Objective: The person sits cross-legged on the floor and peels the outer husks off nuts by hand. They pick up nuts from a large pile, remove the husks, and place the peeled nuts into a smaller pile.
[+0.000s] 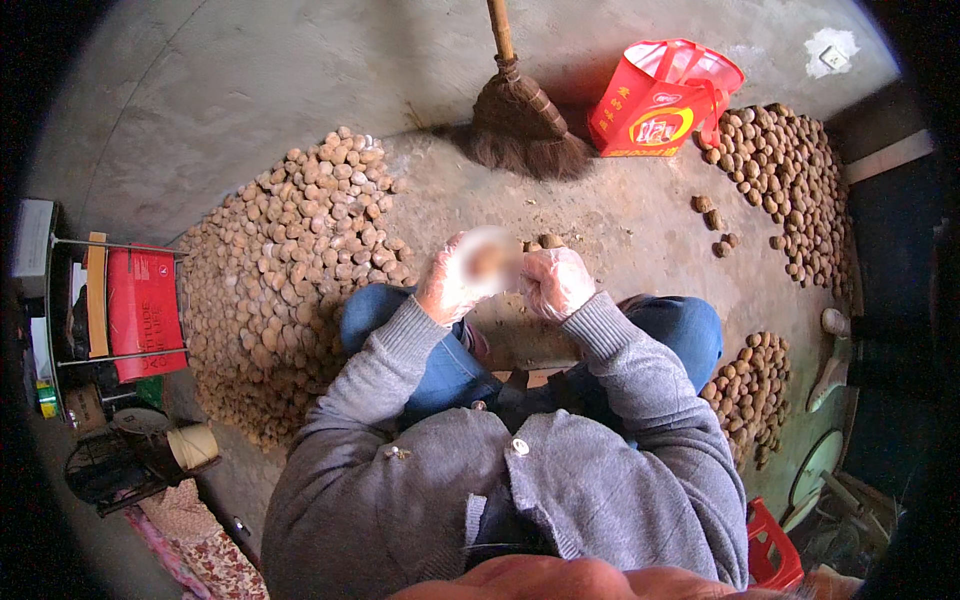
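My left hand [452,281], in a thin clear glove, is closed around a round brown object [484,262] that a blur partly hides; its kind cannot be told. Close to its right, my right hand [556,283], gloved the same way, has its fingers curled; whether anything is inside them is hidden. Just beyond the right hand, a few brown tuber-like pieces [551,241] lie on the concrete floor. A large heap of pale brown tuber-like pieces [300,247] spreads to the left of my legs.
A broom [525,124] leans against the wall beside a red bag [645,105]. Darker heaps lie at the right [780,172] and lower right [750,390], with several loose pieces [712,219] between. A metal rack [112,360] stands left, a red plastic stool [776,551] lower right.
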`<state>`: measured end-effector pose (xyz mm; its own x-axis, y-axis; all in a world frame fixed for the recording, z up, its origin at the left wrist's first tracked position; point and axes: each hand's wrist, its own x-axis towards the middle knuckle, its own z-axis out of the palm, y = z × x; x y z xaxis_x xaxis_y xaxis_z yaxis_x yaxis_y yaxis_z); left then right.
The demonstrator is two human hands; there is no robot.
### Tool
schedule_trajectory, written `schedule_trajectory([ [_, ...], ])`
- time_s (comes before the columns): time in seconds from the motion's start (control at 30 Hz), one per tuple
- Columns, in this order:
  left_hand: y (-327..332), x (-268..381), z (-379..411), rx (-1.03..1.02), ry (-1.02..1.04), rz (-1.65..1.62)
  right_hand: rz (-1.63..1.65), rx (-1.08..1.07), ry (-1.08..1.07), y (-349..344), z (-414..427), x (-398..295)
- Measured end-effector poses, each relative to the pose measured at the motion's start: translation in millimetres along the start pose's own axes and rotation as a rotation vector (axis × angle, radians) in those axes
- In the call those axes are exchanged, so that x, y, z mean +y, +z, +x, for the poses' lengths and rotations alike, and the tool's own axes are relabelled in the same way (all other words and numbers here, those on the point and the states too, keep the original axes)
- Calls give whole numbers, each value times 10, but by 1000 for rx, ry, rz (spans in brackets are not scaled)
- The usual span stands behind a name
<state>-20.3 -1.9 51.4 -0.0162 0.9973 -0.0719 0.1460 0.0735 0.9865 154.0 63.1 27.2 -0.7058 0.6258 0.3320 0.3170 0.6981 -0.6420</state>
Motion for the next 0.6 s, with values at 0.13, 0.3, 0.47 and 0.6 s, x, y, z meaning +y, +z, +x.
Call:
schedule_trajectory([
  [0.13, 185, -72, -171, -79, -175, -216, 119, 101, 291, 83, -132, 123],
  [0.3, 146, -348, -196, -44, -194, -439, 288, 94, 220, 6, -147, 80],
  [0.47, 94, -353, -185, -60, -207, -473, 200, -13, 54, 80, -222, 76],
  [0.6, 128, -385, -224, -70, -163, -253, 81, 41, 115, 245, -267, 226],
])
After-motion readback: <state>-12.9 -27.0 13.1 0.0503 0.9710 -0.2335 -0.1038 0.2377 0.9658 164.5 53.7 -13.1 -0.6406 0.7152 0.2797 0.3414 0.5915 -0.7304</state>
